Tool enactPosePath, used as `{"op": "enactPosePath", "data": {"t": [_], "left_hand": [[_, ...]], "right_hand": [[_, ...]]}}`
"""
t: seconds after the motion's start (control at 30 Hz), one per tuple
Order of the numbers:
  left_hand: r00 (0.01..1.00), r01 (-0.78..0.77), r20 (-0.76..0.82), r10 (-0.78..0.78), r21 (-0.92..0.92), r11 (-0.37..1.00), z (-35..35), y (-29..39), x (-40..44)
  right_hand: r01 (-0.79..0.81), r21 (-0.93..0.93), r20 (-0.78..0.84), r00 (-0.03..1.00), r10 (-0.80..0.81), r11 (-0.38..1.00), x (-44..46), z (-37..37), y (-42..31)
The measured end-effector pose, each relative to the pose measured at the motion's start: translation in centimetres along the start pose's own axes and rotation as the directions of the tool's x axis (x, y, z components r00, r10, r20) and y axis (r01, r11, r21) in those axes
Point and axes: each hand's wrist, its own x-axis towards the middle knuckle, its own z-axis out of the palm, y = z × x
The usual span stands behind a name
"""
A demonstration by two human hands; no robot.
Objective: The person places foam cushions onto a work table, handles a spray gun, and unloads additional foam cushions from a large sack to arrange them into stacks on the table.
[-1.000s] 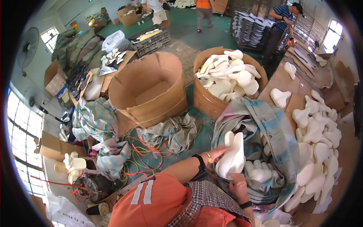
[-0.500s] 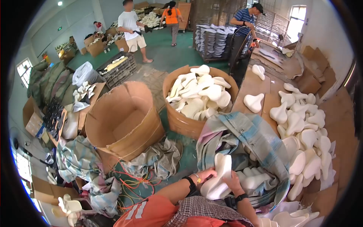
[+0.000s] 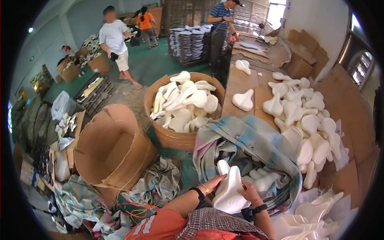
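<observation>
Two white saddle-shaped foam pieces (image 3: 232, 192) stand together, narrow ends up, between my hands at the near edge of a grey-blue woven sack (image 3: 256, 136). My left hand (image 3: 214, 183) grips them along their left side. My right hand (image 3: 250, 193) has its fingers on the right side of the front piece. Behind them, inside the open sack, lie several more white pieces (image 3: 266, 180), partly covered by its folds.
A round carton (image 3: 176, 138) full of white pieces stands ahead, with another carton (image 3: 112, 152) left of it. White pieces (image 3: 310, 124) are heaped on the cardboard-covered table (image 3: 236, 86) at right. A person in white (image 3: 114, 38) stands beyond; cords lie on the floor.
My view has turned to the right. The pieces between my hands have tilted more upright, and both now show apart at the top. The person in white has walked nearer.
</observation>
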Motion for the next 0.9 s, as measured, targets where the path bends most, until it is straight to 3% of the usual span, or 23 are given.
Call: {"op": "enactPosePath", "data": {"t": [0.03,0.1,0.17,0.23,0.3,0.37,0.47,0.5,0.57,0.63,0.7,0.73,0.8,0.83,0.9], "left_hand": [[1.0,0.011,0.013,-0.012,0.011,1.0,-0.3,-0.6,1.0],[0.993,-0.002,-0.119,0.014,0.1,0.995,-1.0,-2.1,3.2],[0.992,-0.038,-0.113,0.053,0.127,0.991,-0.6,-2.5,4.5],[0.932,-0.207,-0.156,0.326,0.511,0.834,0.9,-1.4,3.9],[0.877,-0.454,0.039,0.478,0.388,0.802,2.8,0.3,2.1],[0.806,-0.531,0.123,0.579,0.583,0.615,3.8,2.9,0.7],[0.713,-0.633,0.171,0.68,0.574,0.52,7.9,7.8,-4.8],[0.745,-0.622,0.174,0.644,0.531,0.575,8.3,8.3,-4.7],[0.703,-0.709,0.315,0.638,0.388,0.589,7.6,8.3,-3.1],[0.701,-0.712,0.338,0.628,0.381,0.59,7.6,8.4,-2.9],[0.676,-0.725,0.33,0.658,0.453,0.518,7.7,7.8,-3.0],[0.692,-0.72,0.363,0.624,0.422,0.551,8.2,8.2,-3.9],[0.741,-0.671,0.406,0.535,0.399,0.625,9.5,9.0,-5.9],[0.754,-0.648,0.454,0.475,0.394,0.651,9.4,8.9,-5.8],[0.769,-0.62,0.484,0.418,0.404,0.673,9.2,7.2,-4.9]], "right_hand": [[0.039,-0.01,0.0,0.999,-0.039,0.999,-0.3,0.4,0.3],[0.067,-0.019,-0.012,0.998,-0.067,0.998,-1.1,0.8,-0.1],[0.12,-0.108,-0.05,0.991,-0.126,0.987,-1.9,0.5,-1.3],[0.119,-0.107,-0.134,0.982,-0.133,0.987,-2.8,-0.2,-3.0],[0.116,-0.099,-0.216,0.967,-0.136,0.988,-3.7,-1.0,-4.6],[0.19,-0.179,-0.33,0.913,-0.241,0.965,-4.2,-2.3,-6.4],[0.187,-0.234,-0.444,0.852,-0.276,0.954,-4.9,-3.5,-10.7],[0.19,-0.248,-0.526,0.797,-0.297,0.95,-5.3,-3.7,-11.3],[0.219,-0.273,-0.591,0.73,-0.343,0.937,-5.8,-3.9,-12.3],[0.209,-0.274,-0.634,0.694,-0.34,0.939,-6.3,-3.8,-12.4],[0.109,-0.53,-0.604,0.647,-0.464,0.841,-7.4,-4.5,-13.2],[0.072,-0.523,-0.632,0.637,-0.442,0.85,-7.7,-5.0,-13.3],[0.151,-0.411,-0.586,0.711,-0.388,0.899,-8.6,-5.2,-12.8],[0.149,-0.202,-0.558,0.795,-0.239,0.968,-9.1,-5.0,-12.3],[0.292,-0.006,-0.455,0.851,-0.262,0.957,-9.8,-5.6,-13.1]]}}
